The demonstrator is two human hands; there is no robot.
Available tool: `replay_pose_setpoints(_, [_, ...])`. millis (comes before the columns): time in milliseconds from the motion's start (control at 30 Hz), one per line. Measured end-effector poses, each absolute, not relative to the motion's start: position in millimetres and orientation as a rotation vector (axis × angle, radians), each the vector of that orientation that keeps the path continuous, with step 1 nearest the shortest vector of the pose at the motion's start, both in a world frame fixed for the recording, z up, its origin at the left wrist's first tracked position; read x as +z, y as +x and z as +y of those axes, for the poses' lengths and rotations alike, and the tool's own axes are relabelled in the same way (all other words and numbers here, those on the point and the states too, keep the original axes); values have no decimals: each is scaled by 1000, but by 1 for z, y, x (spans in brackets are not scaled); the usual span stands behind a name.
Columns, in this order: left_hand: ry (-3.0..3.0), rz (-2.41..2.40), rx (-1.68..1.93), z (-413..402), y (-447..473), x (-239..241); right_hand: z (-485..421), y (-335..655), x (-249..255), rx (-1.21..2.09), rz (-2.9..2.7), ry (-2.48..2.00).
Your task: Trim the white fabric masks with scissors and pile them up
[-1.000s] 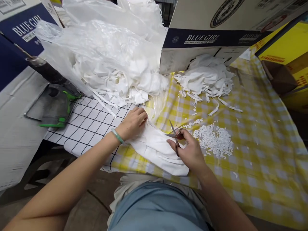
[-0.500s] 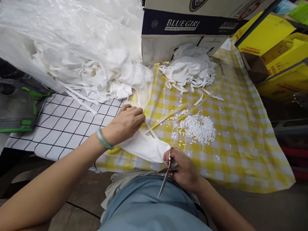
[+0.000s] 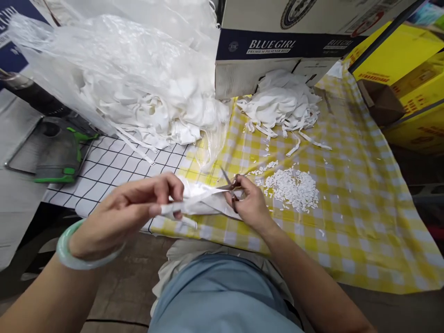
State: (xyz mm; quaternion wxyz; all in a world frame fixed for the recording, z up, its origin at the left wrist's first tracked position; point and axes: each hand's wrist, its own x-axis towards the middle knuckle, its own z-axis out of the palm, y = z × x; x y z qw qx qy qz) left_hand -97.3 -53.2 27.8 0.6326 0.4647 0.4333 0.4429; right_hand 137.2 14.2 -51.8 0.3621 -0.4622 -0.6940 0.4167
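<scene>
We see the left hand point(image 3: 125, 212) pinching a narrow white fabric strap point(image 3: 197, 198) between thumb and fingers; the right hand point(image 3: 252, 203) holds metal scissors point(image 3: 227, 177) with dark handles, blades parted near the strap. The limp white cloth garment point(image 3: 213, 204) lies between the hands on the yellow-and-white checked tablecloth point(image 3: 364, 217). We'd judge it light, soft, foldable, hardly fragile, maybe a bit slippery; best held by the strap, pulled flat, scissors by their loops.
</scene>
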Motion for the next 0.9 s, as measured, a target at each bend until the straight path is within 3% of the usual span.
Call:
replay_pose_setpoints(100, [826,861,790,-62,-89,6,16,139,-47,1075,-1687,-1101])
replay_pose_setpoints(200, [758,966,793,-63,-61,-16,14,139,-39,1093,-1690,-1039])
replay_pose_setpoints(433, [1798,1451,990,-46,-45,-9,20,135,-21,1472,-1570,-1011])
replay_pose_setpoints(767, [1186,1290,1072,-37,-33,-24,20,127,-4,1721,-1389,-1005])
replay_pose_setpoints(900, [1263,1278,909,-37,-44,-17,24,133,-1,1667,-1470,-1083])
